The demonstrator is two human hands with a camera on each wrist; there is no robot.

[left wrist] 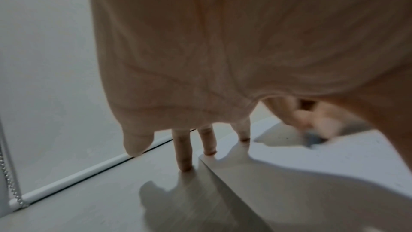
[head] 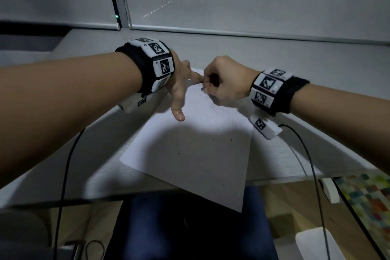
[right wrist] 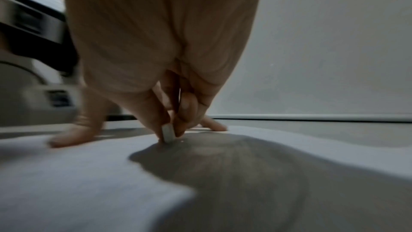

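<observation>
Both hands meet at the upper middle of the head view. The left hand (head: 179, 84) is spread wide, its straight fingers pressing down on a white sheet of paper (head: 190, 154) that lies askew on the grey desk (head: 101, 167). The right hand (head: 225, 82) is curled, pinching a small eraser (head: 203, 89) just beside the left forefinger, near the sheet's far edge. Dark crumbs (head: 185, 139) dot the paper at centre frame. Both wrists wear black bands with square markers (head: 162, 65).

Left wrist view: the left palm fills the top, and straight fingers (left wrist: 208, 140) stand on the paper's corner (left wrist: 312, 174) at lower centre, one tip on the bare desk (left wrist: 89, 200). At the right, blurred, the right hand (left wrist: 296, 114) holds the bluish eraser (left wrist: 312, 138) on the sheet.

Right wrist view: at centre, thumb and forefinger grip the pale eraser (right wrist: 167, 134), its lower end touching the paper (right wrist: 67, 183). The left hand's fingers (right wrist: 69, 138) lie flat on the sheet at left.
</observation>
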